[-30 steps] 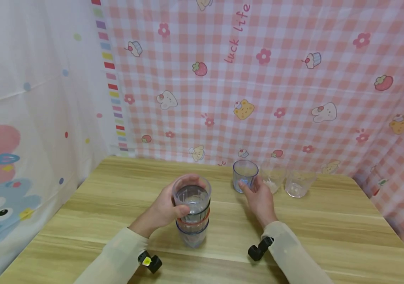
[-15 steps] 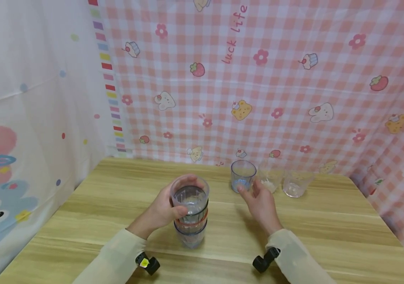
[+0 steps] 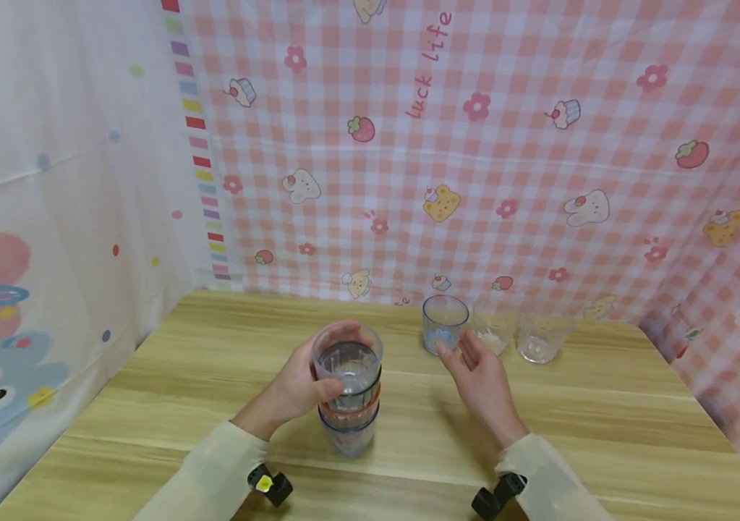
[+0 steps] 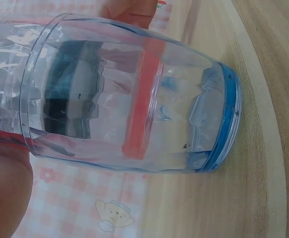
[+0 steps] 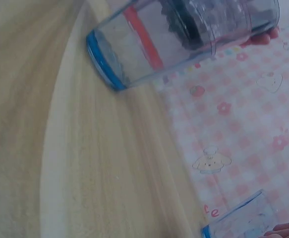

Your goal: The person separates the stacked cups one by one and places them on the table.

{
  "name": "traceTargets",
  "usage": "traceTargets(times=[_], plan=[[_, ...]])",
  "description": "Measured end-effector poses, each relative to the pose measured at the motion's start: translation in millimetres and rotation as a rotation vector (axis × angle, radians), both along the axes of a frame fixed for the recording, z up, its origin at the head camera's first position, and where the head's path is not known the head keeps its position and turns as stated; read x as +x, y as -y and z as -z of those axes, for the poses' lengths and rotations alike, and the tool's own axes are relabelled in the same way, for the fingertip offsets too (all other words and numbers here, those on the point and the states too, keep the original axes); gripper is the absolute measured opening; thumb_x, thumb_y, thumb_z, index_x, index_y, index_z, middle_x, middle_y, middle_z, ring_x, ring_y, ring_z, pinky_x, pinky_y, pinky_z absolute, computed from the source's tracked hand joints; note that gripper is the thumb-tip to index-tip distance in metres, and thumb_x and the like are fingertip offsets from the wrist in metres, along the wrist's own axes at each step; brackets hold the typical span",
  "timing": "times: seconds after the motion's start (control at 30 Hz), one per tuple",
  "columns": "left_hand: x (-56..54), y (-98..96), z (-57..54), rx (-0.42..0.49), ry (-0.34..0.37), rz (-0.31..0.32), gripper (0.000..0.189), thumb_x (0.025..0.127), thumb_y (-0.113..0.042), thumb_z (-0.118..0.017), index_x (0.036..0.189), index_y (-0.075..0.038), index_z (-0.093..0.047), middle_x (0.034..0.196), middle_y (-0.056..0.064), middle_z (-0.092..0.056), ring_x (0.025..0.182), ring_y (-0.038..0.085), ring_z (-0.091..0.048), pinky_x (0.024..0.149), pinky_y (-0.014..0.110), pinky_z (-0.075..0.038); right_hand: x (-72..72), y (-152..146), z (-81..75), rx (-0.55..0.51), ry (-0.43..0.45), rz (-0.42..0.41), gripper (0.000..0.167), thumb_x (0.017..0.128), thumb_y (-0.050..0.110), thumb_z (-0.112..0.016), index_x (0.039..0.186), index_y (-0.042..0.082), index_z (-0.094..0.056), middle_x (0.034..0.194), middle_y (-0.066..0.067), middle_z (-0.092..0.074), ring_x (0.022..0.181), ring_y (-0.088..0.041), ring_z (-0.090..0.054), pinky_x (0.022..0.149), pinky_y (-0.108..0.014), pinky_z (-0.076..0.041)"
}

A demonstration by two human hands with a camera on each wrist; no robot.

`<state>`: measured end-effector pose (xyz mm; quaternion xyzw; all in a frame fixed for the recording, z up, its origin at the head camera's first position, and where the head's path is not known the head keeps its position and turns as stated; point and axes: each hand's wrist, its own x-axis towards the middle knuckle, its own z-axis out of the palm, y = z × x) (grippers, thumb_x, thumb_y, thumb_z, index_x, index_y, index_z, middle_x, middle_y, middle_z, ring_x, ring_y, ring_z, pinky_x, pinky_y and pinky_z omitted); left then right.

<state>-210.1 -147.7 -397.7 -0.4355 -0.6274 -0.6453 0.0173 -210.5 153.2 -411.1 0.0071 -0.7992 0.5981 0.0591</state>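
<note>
My left hand [image 3: 294, 383] grips the upper part of an upright stack of clear plastic cups [image 3: 350, 423]. In the left wrist view the stack [image 4: 119, 99] shows a dark band, a red band and a blue base ring. Whether its bottom touches the table I cannot tell. My right hand [image 3: 483, 383] holds nothing; its fingers are loosely extended just in front of a blue-rimmed clear cup [image 3: 445, 318], with the thumb near the cup's side. In the right wrist view that cup [image 5: 243, 218] is partly cut off at the lower edge.
Two more clear cups stand at the back right: one clear cup [image 3: 495, 336] beside the blue-rimmed cup, and another clear cup [image 3: 542, 341] farther right. A wooden table [image 3: 213, 347] lies under everything. A pink checkered cloth [image 3: 343, 181] hangs behind it.
My right hand has drawn back from the blue-rimmed cup toward me, and its fingers have come off the cup. The left hand still holds the stack in place.
</note>
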Motion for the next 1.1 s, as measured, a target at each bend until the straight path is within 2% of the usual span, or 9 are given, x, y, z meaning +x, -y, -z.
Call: traceTargets(times=[0.37,0.63,0.8,0.87,1.03,1.1], plan=[[-1.7,-0.4,1.7,0.002,-0.003,0.028,0.101,0.096,-0.063,-0.074,0.156,0.010,-0.037,0.144,-0.010,-0.064,0.131,0.008,-0.062,0.113,0.025,-0.050,12.6,2,-2.8,-0.013,-0.083,-0.064,0.075,0.110,0.025,-0.066,0.164,-0.012,-0.028,0.172,-0.028,-0.035,0.160,-0.042,-0.036,0.128,-0.045,-0.035],[-1.7,2.6,2.4,-0.010,0.028,0.059,0.094,0.097,-0.059,-0.076,0.159,0.002,-0.039,0.147,-0.009,-0.063,0.133,0.009,-0.061,0.112,0.026,-0.051,21.7,3,-6.7,-0.010,-0.116,-0.097,0.073,0.109,0.023,-0.067,0.164,-0.010,-0.031,0.170,-0.026,-0.038,0.159,-0.039,-0.038,0.125,-0.039,-0.038],[-1.5,6.3,3.9,-0.047,0.035,0.059,0.093,0.097,-0.055,-0.077,0.158,0.003,-0.038,0.147,-0.006,-0.061,0.133,0.011,-0.061,0.112,0.029,-0.052,25.8,5,-10.1,0.004,-0.129,-0.119,0.073,0.109,0.023,-0.067,0.165,-0.009,-0.031,0.171,-0.024,-0.039,0.159,-0.037,-0.039,0.124,-0.038,-0.038],[-1.0,7.9,4.7,-0.073,0.040,0.049,0.096,0.096,-0.056,-0.078,0.158,0.005,-0.037,0.148,-0.001,-0.060,0.132,0.011,-0.061,0.111,0.029,-0.053,27.2,7,-11.5,0.005,-0.135,-0.132,0.074,0.109,0.023,-0.067,0.165,-0.009,-0.031,0.171,-0.024,-0.039,0.159,-0.037,-0.039,0.124,-0.038,-0.038],[-1.0,9.6,7.0,-0.118,0.035,0.024,0.101,0.093,-0.062,-0.079,0.158,0.003,-0.037,0.146,0.028,-0.055,0.130,0.011,-0.061,0.109,0.030,-0.054,30.4,9,-15.0,0.000,-0.149,-0.154,0.072,0.109,0.021,-0.067,0.164,-0.008,-0.032,0.170,-0.026,-0.040,0.159,-0.038,-0.039,0.123,-0.039,-0.038],[-1.4,9.7,8.4,-0.128,0.045,0.035,0.100,0.092,-0.063,-0.079,0.158,0.001,-0.037,0.145,0.033,-0.054,0.130,0.013,-0.061,0.110,0.032,-0.054,32.1,10,-16.7,0.006,-0.153,-0.158,0.071,0.109,0.022,-0.067,0.164,-0.008,-0.033,0.170,-0.025,-0.040,0.159,-0.038,-0.039,0.123,-0.039,-0.038]])
